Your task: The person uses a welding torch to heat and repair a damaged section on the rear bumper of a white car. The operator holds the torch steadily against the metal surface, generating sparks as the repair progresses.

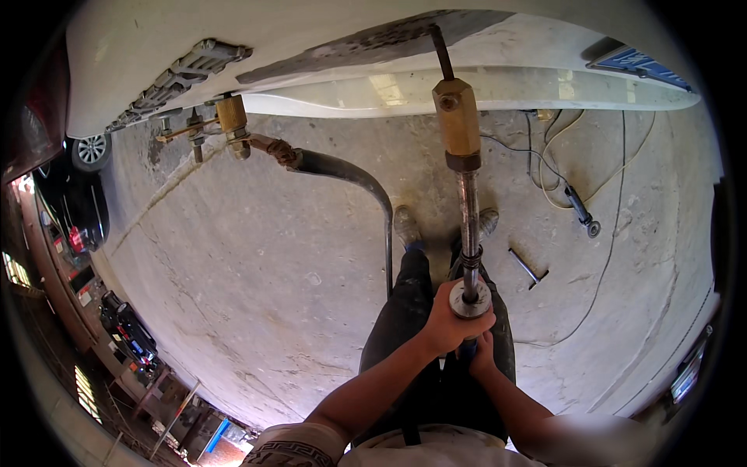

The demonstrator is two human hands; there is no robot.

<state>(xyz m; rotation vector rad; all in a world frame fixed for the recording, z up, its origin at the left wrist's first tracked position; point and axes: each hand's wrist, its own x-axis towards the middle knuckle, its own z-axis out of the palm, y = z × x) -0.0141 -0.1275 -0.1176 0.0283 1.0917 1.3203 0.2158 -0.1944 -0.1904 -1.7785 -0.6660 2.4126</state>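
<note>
Left hand (447, 321) and right hand (482, 354) both grip the slide hammer (467, 210), its brass weight (457, 121) toward 12 o'clock.

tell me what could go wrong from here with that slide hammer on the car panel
1. The left hand wraps the shaft right under the steel end disc; a sliding brass weight coming back could pinch its fingers.
2. The tip meets the white car panel at a bare sanded patch; a hard pull might overstretch the metal or break loose.
3. Cables and an L-shaped wrench lie by the feet: a trip risk.
</note>
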